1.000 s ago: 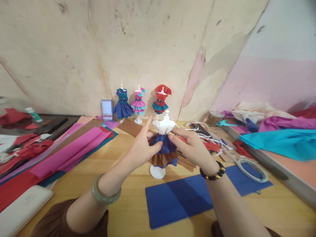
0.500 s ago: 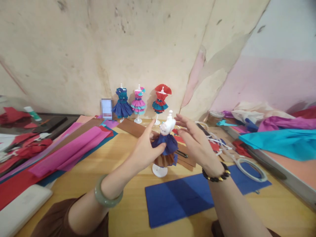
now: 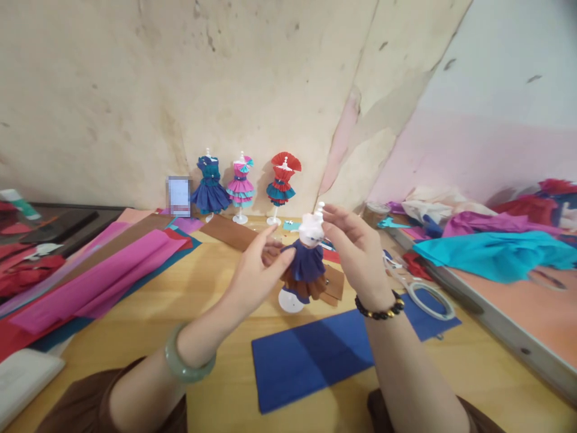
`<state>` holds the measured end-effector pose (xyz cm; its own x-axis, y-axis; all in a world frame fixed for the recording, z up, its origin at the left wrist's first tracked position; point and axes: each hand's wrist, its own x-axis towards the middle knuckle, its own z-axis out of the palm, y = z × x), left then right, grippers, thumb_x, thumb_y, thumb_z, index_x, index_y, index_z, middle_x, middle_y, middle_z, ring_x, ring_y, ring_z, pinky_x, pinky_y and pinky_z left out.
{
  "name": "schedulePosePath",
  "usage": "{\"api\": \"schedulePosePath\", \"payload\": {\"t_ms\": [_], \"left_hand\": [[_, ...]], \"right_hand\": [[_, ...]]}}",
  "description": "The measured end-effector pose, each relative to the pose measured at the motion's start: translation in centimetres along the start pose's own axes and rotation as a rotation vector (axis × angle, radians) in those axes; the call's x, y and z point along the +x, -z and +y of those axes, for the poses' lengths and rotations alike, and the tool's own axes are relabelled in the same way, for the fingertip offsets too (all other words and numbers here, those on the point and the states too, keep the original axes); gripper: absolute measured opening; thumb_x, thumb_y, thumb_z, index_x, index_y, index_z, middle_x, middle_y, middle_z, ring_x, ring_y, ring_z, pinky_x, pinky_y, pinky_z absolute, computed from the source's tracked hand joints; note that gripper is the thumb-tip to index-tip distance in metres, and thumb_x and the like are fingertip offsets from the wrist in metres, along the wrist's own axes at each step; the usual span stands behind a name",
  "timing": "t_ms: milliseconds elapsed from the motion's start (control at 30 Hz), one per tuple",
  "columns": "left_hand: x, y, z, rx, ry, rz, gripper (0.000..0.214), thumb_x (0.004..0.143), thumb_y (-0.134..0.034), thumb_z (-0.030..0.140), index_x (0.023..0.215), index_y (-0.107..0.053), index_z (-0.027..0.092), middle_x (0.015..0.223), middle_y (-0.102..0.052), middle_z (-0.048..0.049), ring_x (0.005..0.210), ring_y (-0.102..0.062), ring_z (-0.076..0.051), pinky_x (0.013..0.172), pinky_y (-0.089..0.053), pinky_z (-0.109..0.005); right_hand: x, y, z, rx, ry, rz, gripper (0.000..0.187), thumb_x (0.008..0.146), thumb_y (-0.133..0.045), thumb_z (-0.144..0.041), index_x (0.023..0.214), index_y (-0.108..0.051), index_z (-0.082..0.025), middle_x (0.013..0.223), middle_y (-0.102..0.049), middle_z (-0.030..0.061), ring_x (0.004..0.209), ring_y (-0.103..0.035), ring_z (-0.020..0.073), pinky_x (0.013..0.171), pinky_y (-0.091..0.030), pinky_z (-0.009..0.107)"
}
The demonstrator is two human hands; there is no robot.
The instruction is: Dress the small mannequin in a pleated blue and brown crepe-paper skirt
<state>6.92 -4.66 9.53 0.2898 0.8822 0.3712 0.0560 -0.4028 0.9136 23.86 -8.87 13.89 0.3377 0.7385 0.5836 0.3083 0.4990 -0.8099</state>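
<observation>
A small white dress form wears a navy and brown paper dress and leans slightly right on its round white base. My left hand grips the dress's left side, thumb in front and fingers partly hidden behind. At the form's neck and shoulder, my right hand has its fingers curled around the right side, the thumb close to the shoulder. A folded sheet of blue crepe paper lies in front of the form.
Three dressed forms stand against the wall: a blue one, a pink one and a red one. Crepe paper strips lie at left. A tape roll sits right, beside a tray edge with turquoise paper.
My right hand has closed in on the form's neck, its fingers now more curled. The form has turned and tilted a little to the right in my left hand. The view has shifted slightly right.
</observation>
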Motion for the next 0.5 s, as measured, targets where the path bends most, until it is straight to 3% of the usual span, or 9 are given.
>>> {"api": "schedulePosePath", "payload": {"t_ms": [133,333,400,500], "left_hand": [[1.2,0.5,-2.2,0.040,0.015,0.003,0.050,0.087,-0.059,0.036,0.133,-0.056,0.014,0.117,-0.067,-0.0127,0.105,-0.064,-0.023,0.092,-0.051,-0.040],[1.6,-0.3,-6.0,-0.057,0.047,-0.203,0.071,0.069,-0.070,0.016,0.138,-0.051,0.012,0.140,-0.058,-0.0187,0.132,-0.053,-0.030,0.113,-0.038,-0.047],[1.4,-0.8,-6.6,-0.105,0.075,-0.277,0.069,0.069,-0.069,0.014,0.136,-0.052,0.013,0.138,-0.060,-0.0181,0.127,-0.058,-0.029,0.108,-0.044,-0.044],[1.0,-1.4,-6.8,-0.133,0.123,-0.388,0.048,0.073,-0.068,0.013,0.120,-0.062,0.013,0.117,-0.072,-0.0135,0.107,-0.068,-0.027,0.095,-0.053,-0.041]], "right_hand": [[0.7,0.5,1.6,0.051,-0.021,0.050,0.027,0.083,-0.062,-0.029,0.107,-0.072,-0.022,0.108,-0.075,0.0070,0.100,-0.069,0.0232,0.086,-0.055,0.040],[1.4,0.7,3.5,0.153,-0.042,0.060,0.027,0.086,-0.057,-0.029,0.106,-0.073,-0.023,0.111,-0.074,0.0051,0.106,-0.067,0.0225,0.093,-0.051,0.039],[1.5,0.7,3.6,0.175,-0.060,0.059,0.027,0.087,-0.057,-0.031,0.108,-0.072,-0.023,0.106,-0.074,0.0048,0.097,-0.068,0.0205,0.083,-0.053,0.035],[1.4,0.6,3.4,0.230,-0.071,0.031,0.030,0.090,-0.057,-0.035,0.115,-0.069,-0.023,0.095,-0.074,0.0035,0.078,-0.067,0.0165,0.066,-0.052,0.030]]}}
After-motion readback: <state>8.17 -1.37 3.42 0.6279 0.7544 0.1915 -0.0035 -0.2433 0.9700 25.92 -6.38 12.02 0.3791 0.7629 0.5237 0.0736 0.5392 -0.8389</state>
